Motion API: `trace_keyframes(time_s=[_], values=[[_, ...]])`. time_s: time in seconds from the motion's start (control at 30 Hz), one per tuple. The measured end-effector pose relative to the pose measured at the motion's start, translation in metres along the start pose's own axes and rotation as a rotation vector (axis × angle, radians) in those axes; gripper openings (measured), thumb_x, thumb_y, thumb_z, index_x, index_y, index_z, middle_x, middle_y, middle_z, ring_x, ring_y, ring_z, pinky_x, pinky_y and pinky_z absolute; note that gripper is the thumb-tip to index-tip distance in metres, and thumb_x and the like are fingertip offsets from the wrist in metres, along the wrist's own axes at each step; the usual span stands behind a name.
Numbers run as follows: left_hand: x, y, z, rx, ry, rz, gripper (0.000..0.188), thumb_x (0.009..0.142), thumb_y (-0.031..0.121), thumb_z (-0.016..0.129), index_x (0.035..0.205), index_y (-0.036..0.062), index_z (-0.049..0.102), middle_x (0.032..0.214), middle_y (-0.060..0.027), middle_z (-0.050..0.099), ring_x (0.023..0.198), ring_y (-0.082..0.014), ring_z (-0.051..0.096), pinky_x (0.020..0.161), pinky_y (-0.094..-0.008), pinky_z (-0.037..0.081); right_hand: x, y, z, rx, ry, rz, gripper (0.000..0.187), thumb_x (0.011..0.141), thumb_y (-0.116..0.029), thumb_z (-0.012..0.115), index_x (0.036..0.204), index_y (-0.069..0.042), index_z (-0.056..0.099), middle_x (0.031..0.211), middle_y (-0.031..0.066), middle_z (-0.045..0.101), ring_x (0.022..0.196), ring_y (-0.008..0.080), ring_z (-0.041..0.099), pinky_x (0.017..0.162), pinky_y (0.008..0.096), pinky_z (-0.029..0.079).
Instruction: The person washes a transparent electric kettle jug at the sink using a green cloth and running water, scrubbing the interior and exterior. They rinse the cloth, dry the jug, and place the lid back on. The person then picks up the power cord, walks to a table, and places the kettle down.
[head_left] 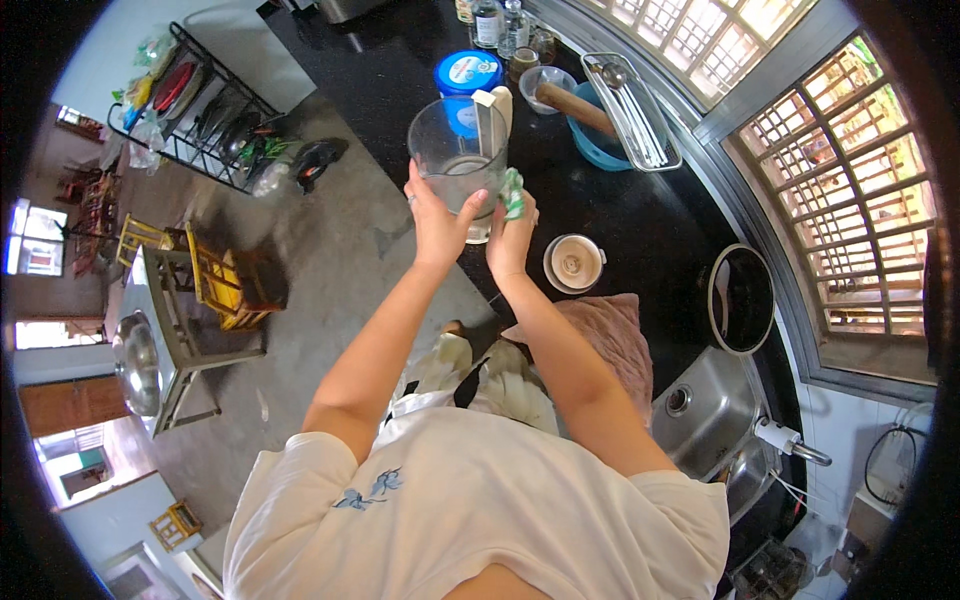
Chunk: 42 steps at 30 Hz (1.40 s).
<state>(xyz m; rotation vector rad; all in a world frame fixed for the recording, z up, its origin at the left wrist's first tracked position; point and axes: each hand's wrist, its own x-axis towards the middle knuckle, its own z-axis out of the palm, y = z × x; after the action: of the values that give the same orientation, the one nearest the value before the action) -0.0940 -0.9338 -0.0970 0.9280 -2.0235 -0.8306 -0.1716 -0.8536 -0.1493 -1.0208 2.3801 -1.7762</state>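
Note:
A clear blender jug with a cream handle is held up over the edge of the black counter. My left hand wraps round its left side and lower part, with the thumb toward me. At the jug's right side, my right hand is closed on a green and white cloth. The cloth lies close against the jug, below the handle; whether the hidden fingers also grip the jug does not show. On the counter to the right sits a round cream cap-like part.
A pinkish-brown towel drapes over the counter edge by the sink. Behind the jug stand a blue-lidded tub, bottles, a blue basin and a wire tray of utensils. A dark round container is near the window.

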Motion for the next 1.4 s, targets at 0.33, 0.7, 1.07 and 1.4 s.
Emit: trace_keyframes(time_s=[0.33, 0.7, 1.07, 1.4], values=[[-0.050, -0.045, 0.017, 0.274, 0.115, 0.073, 0.054, 0.075, 0.013, 0.075, 0.115, -0.0046, 0.043, 0.107, -0.0186, 0.046, 0.099, -0.0292, 0.046, 0.078, -0.0403, 0.046, -0.008, 0.052, -0.064, -0.205, -0.211, -0.079, 0.035, 0.073, 0.005, 0.058, 0.108, 0.001, 0.056, 0.111, 0.0175, 0.049, 0.099, 0.0371, 0.052, 0.084, 0.0436, 0.044], [-0.112, -0.023, 0.153, 0.064, -0.676, -0.446, 0.052, 0.084, 0.023, 0.064, 0.125, -0.0027, 0.044, 0.112, -0.0216, 0.057, 0.092, -0.0310, 0.063, 0.075, -0.0394, 0.054, -0.016, 0.174, -0.184, -0.669, -0.243, 0.369, 0.060, 0.078, -0.015, 0.065, 0.134, -0.008, 0.044, 0.133, 0.0191, 0.032, 0.121, 0.0370, 0.034, 0.101, 0.0452, 0.033], [-0.059, 0.066, 0.038, -0.388, -0.739, -0.063, 0.050, 0.079, -0.001, 0.068, 0.124, 0.0081, 0.051, 0.108, -0.0081, 0.056, 0.099, -0.0185, 0.059, 0.083, -0.0310, 0.053, 0.026, 0.081, -0.208, 0.557, -0.524, 0.844, 0.045, 0.098, -0.034, 0.038, 0.113, 0.001, 0.062, 0.113, 0.0114, 0.063, 0.102, 0.0225, 0.060, 0.091, 0.0335, 0.045], [-0.009, 0.139, -0.082, -0.012, -0.401, 0.649, 0.050, 0.064, 0.004, 0.074, 0.112, 0.0145, 0.064, 0.100, -0.0044, 0.058, 0.088, -0.0245, 0.059, 0.074, -0.0339, 0.051, 0.170, -0.115, -0.186, 0.229, -1.502, 0.132, 0.046, 0.079, -0.006, 0.069, 0.123, -0.003, 0.057, 0.116, 0.0081, 0.062, 0.106, 0.0167, 0.057, 0.095, 0.0319, 0.044]])
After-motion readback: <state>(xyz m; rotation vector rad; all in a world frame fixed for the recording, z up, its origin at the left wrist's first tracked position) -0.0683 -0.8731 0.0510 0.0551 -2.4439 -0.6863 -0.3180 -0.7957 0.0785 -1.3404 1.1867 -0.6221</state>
